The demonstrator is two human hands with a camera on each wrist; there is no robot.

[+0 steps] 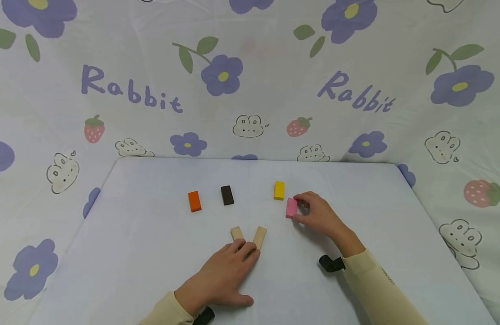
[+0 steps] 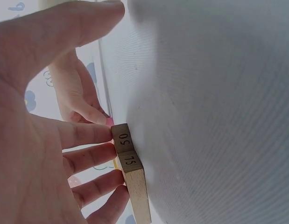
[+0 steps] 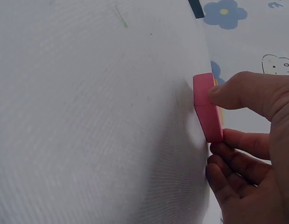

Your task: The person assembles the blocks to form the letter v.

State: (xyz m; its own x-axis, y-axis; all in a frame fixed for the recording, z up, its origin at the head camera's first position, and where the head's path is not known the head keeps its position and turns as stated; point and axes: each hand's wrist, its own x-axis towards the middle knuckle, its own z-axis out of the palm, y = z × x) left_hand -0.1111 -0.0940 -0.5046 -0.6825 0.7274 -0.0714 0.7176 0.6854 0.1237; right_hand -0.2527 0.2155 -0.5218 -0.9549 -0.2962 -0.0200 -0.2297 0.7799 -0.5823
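Observation:
Two plain wooden blocks lie angled in a V in the head view, the left one (image 1: 236, 233) and the right one (image 1: 260, 237). My left hand (image 1: 227, 273) rests its fingertips on their near ends, thumb spread away; the left wrist view shows end faces marked 50 (image 2: 123, 138) and 75 (image 2: 130, 161). At the right, my right hand (image 1: 321, 216) holds a pink block (image 1: 291, 208) between thumb and index finger, its other fingers curled, as the right wrist view shows with the pink block (image 3: 208, 107) at the fingertips.
A yellow block (image 1: 279, 190) lies just behind the pink one. Farther left are a dark block (image 1: 227, 195) and an orange block (image 1: 195, 201). The white table (image 1: 152, 271) meets a patterned cloth (image 1: 270, 99) at its back edge.

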